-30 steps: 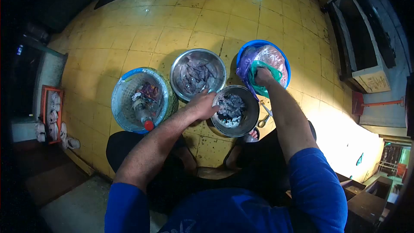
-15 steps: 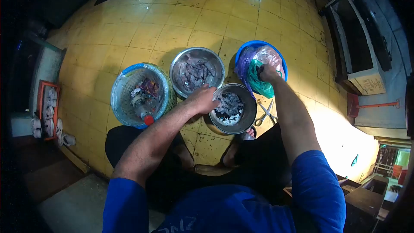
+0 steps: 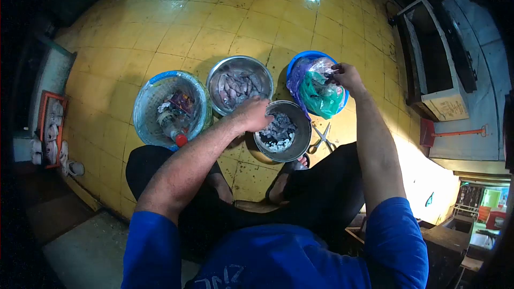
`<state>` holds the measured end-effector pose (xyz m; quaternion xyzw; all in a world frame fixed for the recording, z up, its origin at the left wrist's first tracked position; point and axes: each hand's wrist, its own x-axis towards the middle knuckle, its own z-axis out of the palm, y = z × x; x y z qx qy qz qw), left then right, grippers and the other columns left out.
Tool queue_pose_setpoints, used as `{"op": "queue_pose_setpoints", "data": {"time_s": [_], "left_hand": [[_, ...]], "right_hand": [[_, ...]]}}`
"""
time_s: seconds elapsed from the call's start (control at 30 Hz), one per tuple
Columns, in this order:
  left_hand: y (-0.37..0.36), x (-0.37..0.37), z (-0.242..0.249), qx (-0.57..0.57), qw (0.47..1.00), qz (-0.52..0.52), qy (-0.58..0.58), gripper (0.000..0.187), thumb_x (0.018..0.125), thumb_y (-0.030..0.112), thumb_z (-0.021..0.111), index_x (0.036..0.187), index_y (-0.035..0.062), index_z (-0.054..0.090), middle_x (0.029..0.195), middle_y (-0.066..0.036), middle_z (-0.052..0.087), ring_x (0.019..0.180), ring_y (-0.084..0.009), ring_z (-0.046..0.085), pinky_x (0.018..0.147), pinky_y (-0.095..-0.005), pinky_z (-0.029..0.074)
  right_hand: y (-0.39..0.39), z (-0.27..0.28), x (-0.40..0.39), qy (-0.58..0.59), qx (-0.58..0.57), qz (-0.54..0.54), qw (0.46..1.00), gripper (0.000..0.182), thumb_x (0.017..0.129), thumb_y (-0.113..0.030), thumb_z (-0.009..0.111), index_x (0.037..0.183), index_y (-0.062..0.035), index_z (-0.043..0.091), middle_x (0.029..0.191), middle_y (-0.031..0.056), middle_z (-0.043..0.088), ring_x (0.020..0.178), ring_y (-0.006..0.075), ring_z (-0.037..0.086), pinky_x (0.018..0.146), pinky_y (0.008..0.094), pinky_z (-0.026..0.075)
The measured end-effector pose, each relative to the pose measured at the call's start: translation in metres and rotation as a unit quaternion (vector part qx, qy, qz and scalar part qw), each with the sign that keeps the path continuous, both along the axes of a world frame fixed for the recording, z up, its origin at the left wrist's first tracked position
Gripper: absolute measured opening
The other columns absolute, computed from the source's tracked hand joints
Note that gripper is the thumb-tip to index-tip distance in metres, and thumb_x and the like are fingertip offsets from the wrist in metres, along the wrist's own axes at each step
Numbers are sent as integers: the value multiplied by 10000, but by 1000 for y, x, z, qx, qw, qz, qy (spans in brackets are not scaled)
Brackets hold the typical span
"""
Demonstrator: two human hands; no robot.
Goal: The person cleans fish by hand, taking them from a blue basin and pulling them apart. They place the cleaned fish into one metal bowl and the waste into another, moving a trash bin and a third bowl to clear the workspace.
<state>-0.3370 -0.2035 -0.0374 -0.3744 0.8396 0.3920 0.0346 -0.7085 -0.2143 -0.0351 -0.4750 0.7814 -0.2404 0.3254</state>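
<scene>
My left hand (image 3: 254, 115) is curled at the left rim of a dark metal pot (image 3: 307, 142), which holds greyish pieces and white bits in dark liquid. Just behind that hand stands a steel bowl (image 3: 213, 69) with several small fish (image 3: 238, 85). My right hand (image 3: 348, 76) is over the right side of a blue basin (image 3: 307, 54), fingers pinched at the plastic there. In the basin lie a green plastic bag (image 3: 318, 96), a purple bag (image 3: 295, 85) and clear plastic. My right fingertips are partly hidden among the plastic.
A lined waste basket (image 3: 143, 109) with litter and a red-capped bottle (image 3: 174, 131) stands at the left. Scissors (image 3: 321, 138) lie by the pot, near my foot. A red-handled dustpan (image 3: 428, 134) and an open cabinet (image 3: 431, 48) are at right, a shoe rack (image 3: 52, 128) at left.
My right hand has moved from the green bag's middle to the basin's upper right side. The green bag is spread wider. My left hand remains at the pot; the view has shifted slightly.
</scene>
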Motion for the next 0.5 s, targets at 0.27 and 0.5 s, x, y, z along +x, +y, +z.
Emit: {"op": "queue_pose_setpoints", "data": {"time_s": [0.27, 0.5], "left_hand": [[2, -6, 5, -17, 994, 32, 100, 474, 862, 235, 668, 1241, -25, 553, 1253, -234, 553, 1204, -356, 531, 1035, -418, 417], [7, -15, 30, 8, 984, 59, 168, 487, 851, 211, 690, 1267, 0, 552, 1292, -211, 560, 1172, -329, 577, 984, -394, 465]], "right_hand": [[31, 85, 33, -11, -68, 3, 998, 259, 880, -16, 600, 1129, 48, 624, 891, 123, 706, 740, 159, 667, 663, 290, 534], [71, 121, 69, -62, -103, 42, 992, 252, 873, -24, 601, 1112, 54, 620, 907, 133, 700, 760, 165, 669, 696, 291, 535]]}}
